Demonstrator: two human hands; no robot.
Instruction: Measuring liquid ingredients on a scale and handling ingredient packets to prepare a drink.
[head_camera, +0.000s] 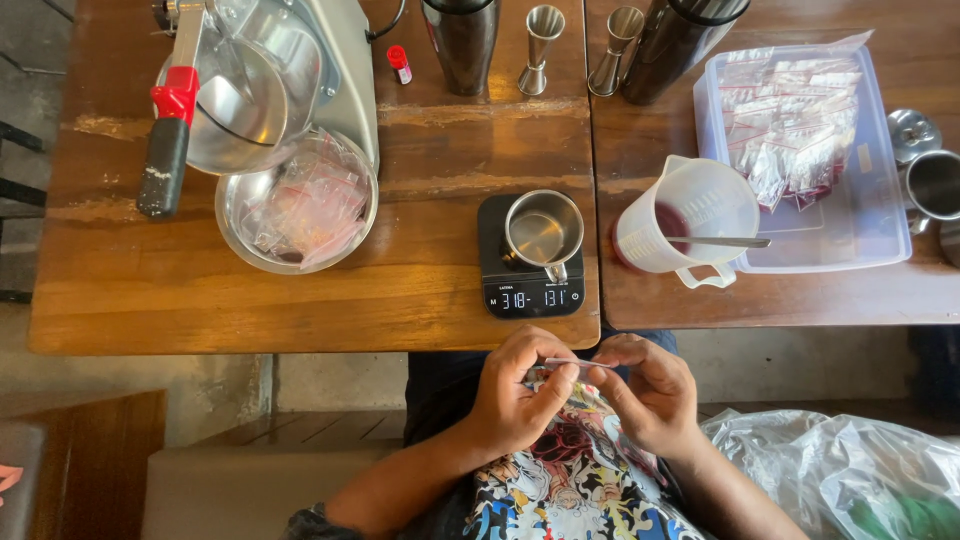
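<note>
- Fingers of the left hand and the right hand pinch the top edge of a small clear zip bag between them, thumbs and forefingers closed tight on it; the bag sits just below the table edge, over the person's lap.
- Patterned cloth with bright cartoon prints lies beneath both hands, at 6 o'clock from the bag.
- Black digital scale rests on the wooden table at 12 o'clock from the hands, carrying a small steel cup.
- White plastic jug stands at 1 o'clock, dark red liquid inside and a spoon handle across its rim.
- Clear plastic tub at 2 o'clock holds more small zip bags, some with dark contents.
- Steel bowl at 10 o'clock holds crumpled clear bags, under a metal machine with a red and black lever.
- Two steel jiggers and two dark shakers line the far edge at 12 o'clock.
- Crumpled clear plastic sack lies at 4 o'clock.
</note>
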